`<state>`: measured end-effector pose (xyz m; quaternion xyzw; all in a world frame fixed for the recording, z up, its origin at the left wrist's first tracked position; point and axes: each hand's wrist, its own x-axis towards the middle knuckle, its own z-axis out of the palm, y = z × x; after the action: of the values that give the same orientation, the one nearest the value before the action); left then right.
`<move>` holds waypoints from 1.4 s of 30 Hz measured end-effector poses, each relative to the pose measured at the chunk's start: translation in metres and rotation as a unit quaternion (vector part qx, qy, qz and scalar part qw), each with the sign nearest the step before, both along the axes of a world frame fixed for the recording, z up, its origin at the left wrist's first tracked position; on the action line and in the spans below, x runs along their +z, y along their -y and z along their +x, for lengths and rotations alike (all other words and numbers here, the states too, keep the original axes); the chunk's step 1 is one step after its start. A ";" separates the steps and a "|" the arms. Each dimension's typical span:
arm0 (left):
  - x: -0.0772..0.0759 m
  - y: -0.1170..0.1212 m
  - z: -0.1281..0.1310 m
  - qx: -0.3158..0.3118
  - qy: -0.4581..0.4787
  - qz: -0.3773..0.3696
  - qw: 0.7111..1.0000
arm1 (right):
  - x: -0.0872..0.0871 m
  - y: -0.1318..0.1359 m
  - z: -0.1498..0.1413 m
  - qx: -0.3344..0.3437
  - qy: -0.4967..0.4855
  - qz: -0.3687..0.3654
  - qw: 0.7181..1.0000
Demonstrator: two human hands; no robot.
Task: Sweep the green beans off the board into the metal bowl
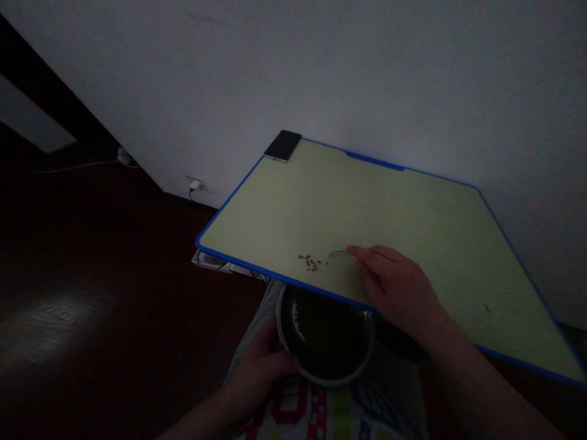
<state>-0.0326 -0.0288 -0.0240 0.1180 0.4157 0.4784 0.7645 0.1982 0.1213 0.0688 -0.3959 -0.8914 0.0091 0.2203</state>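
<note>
My left hand [270, 360] grips the left rim of a round, dark-bottomed bowl [370, 348] with a pale rim. It holds the bowl at my lap, tucked against the table's front edge. My right hand [398, 284] rests low over the yellowish tabletop [284, 208], fingers closed. At its fingertips shows a thin, curved outline [342, 253]; its kind is too faint to make out. Left of that lie several small brown bits, like seeds or grains [312, 264], loosely scattered near the front edge. The bowl's contents are too dark to tell.
A blue rim [257, 269] edges the table, which stands against a white wall [367, 73]. A black phone [283, 145] lies at the far left corner. One small dark speck [488, 308] is on the right. A plugged-in charger [195, 184] sits low on the wall.
</note>
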 end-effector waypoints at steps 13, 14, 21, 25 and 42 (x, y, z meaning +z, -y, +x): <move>0.007 -0.005 -0.002 0.001 -0.017 -0.014 1.000 | 0.005 0.012 -0.005 0.036 -0.042 -0.018 0.998; 0.008 -0.005 -0.001 0.003 -0.015 -0.012 1.000 | 0.006 0.012 -0.006 0.038 -0.042 -0.019 0.998; 0.009 -0.006 -0.003 0.001 -0.018 0.002 1.000 | 0.009 0.012 -0.006 0.038 -0.041 -0.029 0.998; 0.010 -0.005 -0.005 0.001 -0.011 -0.007 1.000 | 0.009 0.009 -0.002 0.026 -0.037 -0.015 0.999; 0.014 -0.004 0.002 -0.002 -0.018 -0.005 1.000 | 0.008 -0.007 -0.004 0.068 -0.001 -0.028 0.997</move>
<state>-0.0311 -0.0250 -0.0101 0.1237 0.4318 0.4728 0.7581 0.1940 0.1280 0.0770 -0.3405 -0.9155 0.0488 0.2087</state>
